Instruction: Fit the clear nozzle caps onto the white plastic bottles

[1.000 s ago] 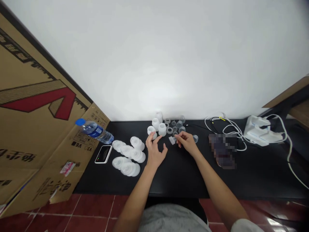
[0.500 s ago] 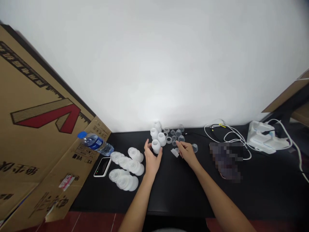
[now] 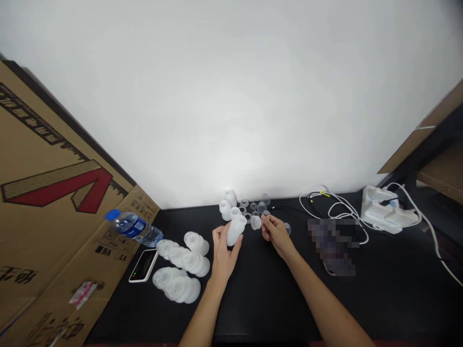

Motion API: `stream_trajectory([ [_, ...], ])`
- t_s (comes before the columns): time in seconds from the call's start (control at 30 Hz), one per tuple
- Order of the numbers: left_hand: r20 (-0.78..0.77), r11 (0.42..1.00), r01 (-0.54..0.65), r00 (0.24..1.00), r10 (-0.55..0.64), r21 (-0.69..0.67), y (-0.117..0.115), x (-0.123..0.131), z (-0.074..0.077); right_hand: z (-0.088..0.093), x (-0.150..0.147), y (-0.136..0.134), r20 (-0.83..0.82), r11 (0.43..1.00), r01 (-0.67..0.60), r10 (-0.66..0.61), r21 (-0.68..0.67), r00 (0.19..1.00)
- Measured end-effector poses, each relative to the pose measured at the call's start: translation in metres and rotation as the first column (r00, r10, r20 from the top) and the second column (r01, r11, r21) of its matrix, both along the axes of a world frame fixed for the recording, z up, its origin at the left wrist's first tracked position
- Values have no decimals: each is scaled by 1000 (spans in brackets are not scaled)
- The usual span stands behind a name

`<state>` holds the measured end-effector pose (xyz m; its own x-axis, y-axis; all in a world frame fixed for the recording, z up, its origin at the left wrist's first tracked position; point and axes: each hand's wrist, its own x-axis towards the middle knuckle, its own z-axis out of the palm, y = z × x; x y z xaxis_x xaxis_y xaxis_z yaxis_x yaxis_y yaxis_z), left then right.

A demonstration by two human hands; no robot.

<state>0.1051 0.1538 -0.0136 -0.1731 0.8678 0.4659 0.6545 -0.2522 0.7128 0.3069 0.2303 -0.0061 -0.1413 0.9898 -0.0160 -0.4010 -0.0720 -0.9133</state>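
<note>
My left hand (image 3: 224,253) is wrapped round a small white bottle (image 3: 236,230), tilted with its open mouth toward the upper right. My right hand (image 3: 275,232) pinches a small translucent nipple-like piece (image 3: 256,221) near its fingertips, level with the bottle's mouth and apart from it. Behind my left hand stand several more white bottles (image 3: 224,208) with open mouths. Clear rings (image 3: 244,203) and clear domed caps (image 3: 265,199) lie behind my right hand, partly hidden by it. To the left, several capped bottles (image 3: 193,262) lie grouped on the black table (image 3: 260,299).
A water bottle (image 3: 135,228) leans by a large cardboard box (image 3: 54,217) on the left, beside a white-edged phone (image 3: 143,265). On the right are a blurred-out dark item (image 3: 331,246), tangled white cables (image 3: 343,207) and a white charging dock (image 3: 388,212). A white wall (image 3: 231,96) rises behind.
My left hand has lifted the bottle from the group and tilted it. My right hand has brought the translucent piece up and nearer to the bottle. The view has shifted slightly.
</note>
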Motion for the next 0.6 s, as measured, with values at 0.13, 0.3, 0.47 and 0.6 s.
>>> stream_trajectory([
  [0.13,96,999,11,995,-15,40,-1,1,-3,8,6,1,-120,998,52,-54,-20,991],
  [0.3,82,997,20,996,-26,76,1,0,-6,14,14,1,-115,998,66,-65,4,991],
  [0.47,169,996,-67,984,55,66,4,-1,-13,16,17,1,-81,995,97,-94,32,992],
  [0.6,299,997,-76,952,66,24,6,1,-18,14,16,1,-60,998,67,-67,3,996],
])
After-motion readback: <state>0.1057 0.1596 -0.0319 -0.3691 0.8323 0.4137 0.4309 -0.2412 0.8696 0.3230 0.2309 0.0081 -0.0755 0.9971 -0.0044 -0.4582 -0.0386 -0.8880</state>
